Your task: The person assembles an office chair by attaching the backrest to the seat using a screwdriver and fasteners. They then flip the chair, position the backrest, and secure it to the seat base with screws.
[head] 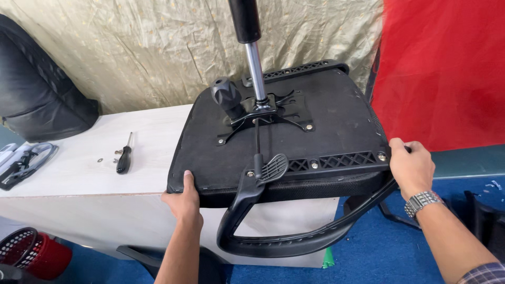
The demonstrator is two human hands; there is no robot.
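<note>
Black fabric-covered office chair seat (326, 113), upside down, lies on the pale wooden desk (79, 168) w/ its near edge overhanging the desk front. On the underside: black metal tilt mechanism plate (268, 113) w/ a chrome gas-lift cylinder (254, 63) standing up from it, a black ribbed round knob (227, 94) just left of the cylinder, and a black paddle-shaped lever (271, 167) pointing toward the near edge. A black curved plastic armrest loop (279, 243) hangs below the near edge, bolted on through a lattice bracket (331, 160).

Left hand (183, 202) is closed on the seat's near-left corner, thumb on top. Right hand (411, 167) is clamped on the near-right corner by the bracket end; steel watch on that wrist. Hands well apart, one per corner.

To handle well, I'd judge: keep both grips even and the seat level, since the tall cylinder makes it top-heavy and the overhang plus armrest could tip it off the front.

Further left on the desk: black-handled screwdriver (124, 155) w/ a few small loose washers and screws (111, 155) beside it, well apart from the seat. Black chair backrest (37, 89) leans at far left. Behind: crumpled beige cloth (147, 47) and red cloth (442, 68). Blue carpet floor (379, 257); red mesh basket (31, 255) bottom left.
</note>
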